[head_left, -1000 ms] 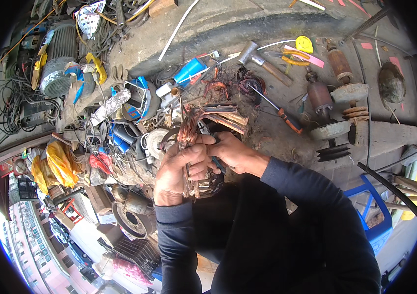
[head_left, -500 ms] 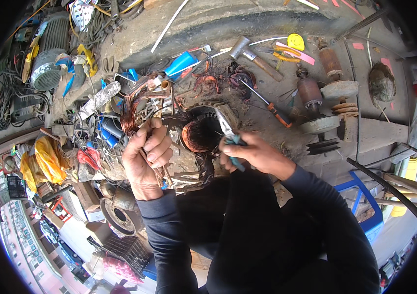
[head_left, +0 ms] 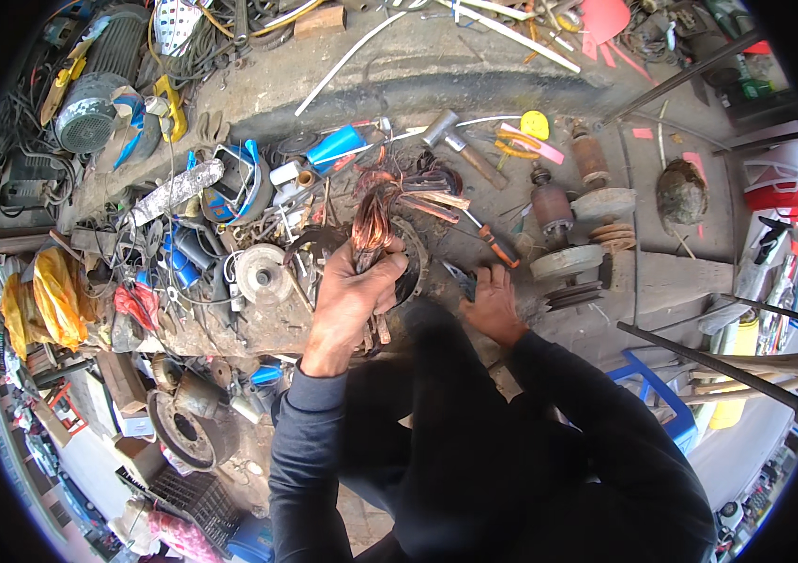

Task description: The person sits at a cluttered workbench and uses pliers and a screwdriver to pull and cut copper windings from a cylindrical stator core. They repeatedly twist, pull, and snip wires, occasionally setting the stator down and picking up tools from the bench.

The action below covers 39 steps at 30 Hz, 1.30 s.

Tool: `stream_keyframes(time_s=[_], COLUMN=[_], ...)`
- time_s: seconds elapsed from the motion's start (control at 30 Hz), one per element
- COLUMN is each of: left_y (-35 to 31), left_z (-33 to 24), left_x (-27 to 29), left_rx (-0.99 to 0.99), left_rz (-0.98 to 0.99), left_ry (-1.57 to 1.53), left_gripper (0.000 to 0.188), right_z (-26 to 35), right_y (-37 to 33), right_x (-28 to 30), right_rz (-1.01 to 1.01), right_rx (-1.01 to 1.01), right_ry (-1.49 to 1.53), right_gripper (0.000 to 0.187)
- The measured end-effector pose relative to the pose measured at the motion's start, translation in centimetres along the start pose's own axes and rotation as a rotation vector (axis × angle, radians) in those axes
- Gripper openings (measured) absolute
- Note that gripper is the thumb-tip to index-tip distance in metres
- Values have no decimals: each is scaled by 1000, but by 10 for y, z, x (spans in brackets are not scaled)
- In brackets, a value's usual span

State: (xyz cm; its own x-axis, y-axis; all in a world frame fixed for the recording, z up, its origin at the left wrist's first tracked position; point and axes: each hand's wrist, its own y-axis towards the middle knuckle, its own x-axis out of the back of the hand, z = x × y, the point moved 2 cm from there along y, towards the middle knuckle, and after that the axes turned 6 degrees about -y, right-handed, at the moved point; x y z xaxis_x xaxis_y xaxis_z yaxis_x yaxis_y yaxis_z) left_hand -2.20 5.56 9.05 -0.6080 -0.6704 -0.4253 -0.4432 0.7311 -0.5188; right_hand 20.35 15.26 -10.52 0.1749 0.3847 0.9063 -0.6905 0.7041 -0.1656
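Note:
My left hand (head_left: 354,298) is closed around a bundle of copper winding wire (head_left: 372,221) that rises out of a round motor stator (head_left: 410,272) on the ground. My right hand (head_left: 493,302) is lower right of the stator, gripping pliers (head_left: 460,279) whose jaws point toward it. Both forearms are in dark sleeves and come up from below. Part of the stator is hidden behind my left hand.
A hammer (head_left: 460,148), an orange-handled screwdriver (head_left: 497,244), motor rotors (head_left: 554,211) and a pulley (head_left: 263,272) lie around the stator. Cables, a fan motor (head_left: 89,117) and yellow bags (head_left: 52,296) crowd the left. A blue stool (head_left: 657,399) stands at right.
My left hand has shifted right onto the copper bundle above the stator. My right hand with the pliers has dropped away from the stator to its lower right.

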Motion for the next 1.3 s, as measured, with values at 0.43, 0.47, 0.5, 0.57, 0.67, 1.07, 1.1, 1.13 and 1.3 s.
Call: stream_keyframes(time_s=[0.43, 0.47, 0.5, 0.57, 0.67, 1.07, 1.1, 1.13, 1.3], left_y=[-17, -21, -25, -31, -36, -52, -51, -52, -55], left_z=[18, 18, 19, 23, 29, 38, 37, 36, 23], left_x=[-26, -25, -24, -22, -19, -25, -24, -23, -10], left_rx=[-469, -476, -517, -540, -691, -696, -578, -537, -669], left_rz=[33, 11, -12, -44, -47, 280, 329, 328, 284], left_ry=[524, 600, 661, 760, 840, 927, 953, 955, 891], left_gripper=[36, 39, 42, 46, 51, 60, 60, 57, 39], right_z=[139, 148, 153, 162, 173, 109, 99, 89, -42], right_y=[11, 16, 13, 13, 14, -1, -5, -8, -26], right_x=[192, 193, 193, 186, 173, 179, 186, 190, 230], right_rz=[101, 21, 5, -47, -126, -39, -37, 24, -84], right_rx=[179, 239, 195, 136, 80, -35, -33, -108, -243], right_ry=[1220, 982, 909, 836, 811, 651, 730, 962, 880], right_gripper=[42, 44, 45, 44, 42, 39, 40, 37, 29])
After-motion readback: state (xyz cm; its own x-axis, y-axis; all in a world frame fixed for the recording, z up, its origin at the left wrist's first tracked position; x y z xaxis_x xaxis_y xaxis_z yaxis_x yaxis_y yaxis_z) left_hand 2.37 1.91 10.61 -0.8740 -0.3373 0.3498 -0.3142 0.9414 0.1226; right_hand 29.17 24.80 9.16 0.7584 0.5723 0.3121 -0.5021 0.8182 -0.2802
